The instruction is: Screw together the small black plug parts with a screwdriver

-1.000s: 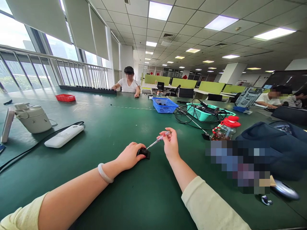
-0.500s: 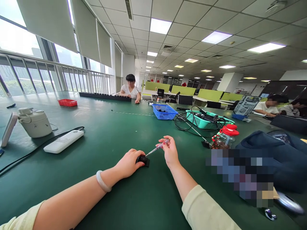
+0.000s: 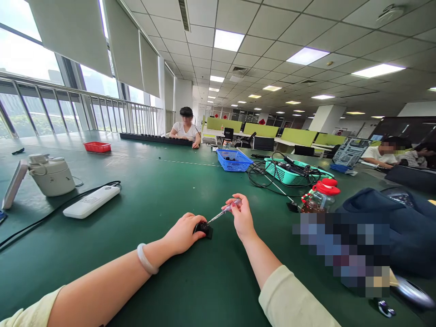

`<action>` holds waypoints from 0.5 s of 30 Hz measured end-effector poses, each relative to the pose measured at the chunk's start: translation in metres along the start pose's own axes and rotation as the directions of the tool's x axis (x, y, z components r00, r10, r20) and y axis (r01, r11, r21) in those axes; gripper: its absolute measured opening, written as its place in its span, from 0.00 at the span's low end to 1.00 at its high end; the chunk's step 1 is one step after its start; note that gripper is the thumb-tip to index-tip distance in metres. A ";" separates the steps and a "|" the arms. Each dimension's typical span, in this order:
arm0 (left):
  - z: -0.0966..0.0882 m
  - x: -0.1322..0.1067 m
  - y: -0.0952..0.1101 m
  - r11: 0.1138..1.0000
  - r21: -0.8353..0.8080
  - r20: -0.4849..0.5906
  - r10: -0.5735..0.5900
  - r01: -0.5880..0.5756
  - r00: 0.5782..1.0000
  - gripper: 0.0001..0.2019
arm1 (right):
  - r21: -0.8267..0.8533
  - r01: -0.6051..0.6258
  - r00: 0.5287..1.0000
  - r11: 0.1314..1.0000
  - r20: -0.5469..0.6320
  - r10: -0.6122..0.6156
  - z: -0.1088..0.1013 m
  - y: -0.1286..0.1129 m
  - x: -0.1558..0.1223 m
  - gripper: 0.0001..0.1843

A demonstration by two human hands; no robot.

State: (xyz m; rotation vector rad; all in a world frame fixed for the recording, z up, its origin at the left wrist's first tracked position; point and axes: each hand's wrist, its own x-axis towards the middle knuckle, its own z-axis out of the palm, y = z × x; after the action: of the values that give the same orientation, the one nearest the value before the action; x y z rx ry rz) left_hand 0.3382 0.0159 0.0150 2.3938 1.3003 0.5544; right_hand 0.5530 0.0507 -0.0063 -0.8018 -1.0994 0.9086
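On the green table (image 3: 163,200), my left hand (image 3: 184,234) is closed around a small black part (image 3: 205,230), which it steadies against the surface. Fingers cover some of that part, so its exact kind does not show. Between the fingertips of my right hand (image 3: 242,215) is a screwdriver (image 3: 223,211) with a clear handle and a thin metal shaft. Its shaft slants down to the left, with the tip at the top of the black part.
Left are a white power strip (image 3: 91,202), a pale jug (image 3: 51,175) and a red tray (image 3: 97,146). Ahead stand a blue basket (image 3: 234,161) and a teal basket (image 3: 289,171) with cables. Rightward are a red-lidded bottle (image 3: 320,197) and dark bag (image 3: 402,231). A person (image 3: 185,127) sits opposite.
Both hands, the screwdriver and the black part keep nearly the same positions. The whole view has shifted very slightly.
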 end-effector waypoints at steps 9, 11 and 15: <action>0.002 0.000 -0.002 1.000 0.006 -0.006 0.002 -0.002 1.000 0.15 | 0.164 -0.249 0.961 0.955 -0.080 0.264 0.001 0.012 -0.001 0.19; 0.002 0.001 -0.002 1.000 0.003 -0.008 -0.001 0.001 1.000 0.15 | 0.197 -0.284 0.950 0.939 -0.078 0.303 0.002 0.013 -0.002 0.17; 0.001 0.001 -0.001 1.000 -0.002 -0.003 -0.005 0.005 1.000 0.15 | 0.219 -0.321 0.934 0.922 -0.091 0.346 0.003 0.014 -0.003 0.15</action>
State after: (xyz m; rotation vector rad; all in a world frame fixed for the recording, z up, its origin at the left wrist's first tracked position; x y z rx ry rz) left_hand 0.3388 0.0169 0.0137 2.3884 1.3056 0.5576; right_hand 0.5470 0.0536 -0.0192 -0.8810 -0.7543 1.2175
